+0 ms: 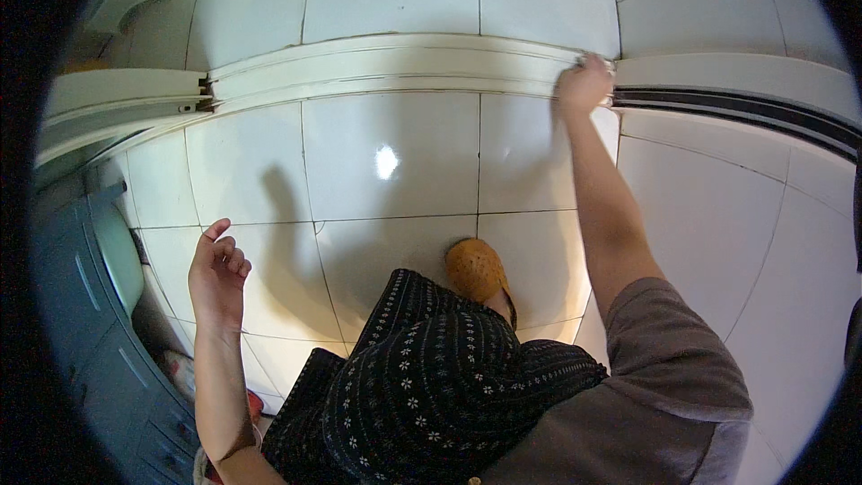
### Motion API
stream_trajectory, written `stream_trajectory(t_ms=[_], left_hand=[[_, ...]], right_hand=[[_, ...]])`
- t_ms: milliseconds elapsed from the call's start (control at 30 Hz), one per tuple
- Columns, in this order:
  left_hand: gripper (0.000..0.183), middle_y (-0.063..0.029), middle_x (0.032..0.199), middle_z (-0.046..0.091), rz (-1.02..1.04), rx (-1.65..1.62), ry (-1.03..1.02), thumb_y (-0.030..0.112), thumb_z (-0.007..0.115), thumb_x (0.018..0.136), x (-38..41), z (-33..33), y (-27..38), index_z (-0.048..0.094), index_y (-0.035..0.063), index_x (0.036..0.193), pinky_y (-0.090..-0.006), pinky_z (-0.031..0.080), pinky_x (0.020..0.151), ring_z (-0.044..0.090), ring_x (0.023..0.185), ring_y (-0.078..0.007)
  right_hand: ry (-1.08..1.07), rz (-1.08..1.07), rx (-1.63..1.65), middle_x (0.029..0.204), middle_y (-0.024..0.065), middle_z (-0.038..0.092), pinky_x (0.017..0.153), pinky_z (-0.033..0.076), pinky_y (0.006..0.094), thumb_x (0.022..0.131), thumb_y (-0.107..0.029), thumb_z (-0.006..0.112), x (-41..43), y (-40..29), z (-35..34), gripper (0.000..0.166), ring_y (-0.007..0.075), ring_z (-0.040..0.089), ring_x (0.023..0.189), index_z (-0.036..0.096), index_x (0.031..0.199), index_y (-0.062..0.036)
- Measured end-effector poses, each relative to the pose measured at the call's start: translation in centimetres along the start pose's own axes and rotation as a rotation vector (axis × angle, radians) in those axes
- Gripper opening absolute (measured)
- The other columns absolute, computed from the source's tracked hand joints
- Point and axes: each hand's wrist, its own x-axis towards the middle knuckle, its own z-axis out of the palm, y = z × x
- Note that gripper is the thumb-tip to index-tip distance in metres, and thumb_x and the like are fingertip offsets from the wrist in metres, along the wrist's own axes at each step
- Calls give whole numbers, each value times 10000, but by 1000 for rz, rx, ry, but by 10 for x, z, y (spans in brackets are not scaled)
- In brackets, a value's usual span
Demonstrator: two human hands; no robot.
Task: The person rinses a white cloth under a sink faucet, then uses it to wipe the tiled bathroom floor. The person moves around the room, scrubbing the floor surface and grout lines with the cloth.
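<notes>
My right hand [587,84] is at the right end of the pale door track [390,64] that crosses the tiled floor, beside the door frame. Its fingers are bent and blurred, and whether they grip anything cannot be told. On the left, my left hand [221,259] hangs in the air, palm partly up, fingers loosely curled with the index finger apart, holding nothing. Below me a tan clog [478,269] on one foot shows beside my black patterned clothing [431,377]. The other foot is hidden.
A sliding door panel edge [128,91] stands at the left end of the track. Dark grey drawers [101,323] run along the left side, with a pale green rounded object [118,256] by them. A black-edged channel [741,111] runs along the tiled wall at right.
</notes>
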Motion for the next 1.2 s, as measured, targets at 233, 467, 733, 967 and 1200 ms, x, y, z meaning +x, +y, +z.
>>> stream_trajectory(t_ms=[233, 467, 733, 967, 1200], left_hand=[[306, 34, 713, 383, 75, 43, 21, 140, 485, 899, -10, 0, 6, 469, 29, 1184, -228, 300, 542, 333, 590, -75], [289, 35, 725, 396, 142, 63, 8, 184, 471, 916, -16, -20, 10, 491, 29, 1159, -226, 309, 570, 336, 607, -74], [340, 30, 704, 391, 40, 14, 7, 111, 506, 879, -13, -10, 3, 475, 9, 1202, -229, 317, 540, 338, 574, -81], [303, 25, 728, 412, 84, 29, -84, 156, 494, 903, -15, -1, 16, 489, 24, 1176, -235, 327, 580, 353, 609, -84], [354, 31, 734, 441, 226, 9, 95, 224, 488, 964, -32, -62, 23, 480, 15, 1249, -226, 338, 577, 368, 600, -78]], right_hand=[[-366, -337, -5, 1326, 144, 511, 1066, 275, 429, 830, -125, 506, -85, -177, 11, 437, 282, 436, 1252, 526, 1245, 11], [103, -400, 420, 1166, 153, 608, 997, 362, 459, 713, 85, 484, -71, -56, -13, 492, 352, 515, 1089, 569, 1180, -43], [203, -67, 193, 767, 34, 455, 693, 368, 309, 910, -230, 602, -88, -26, 31, 217, 140, 415, 771, 498, 901, -40], [-114, -323, 632, 1093, 175, 620, 881, 411, 425, 797, 24, 516, -158, -206, 39, 356, 309, 530, 931, 581, 1146, -10], [37, -345, 428, 1033, 191, 622, 890, 413, 423, 752, 63, 508, -75, -79, -39, 399, 333, 553, 909, 579, 1141, 17]])
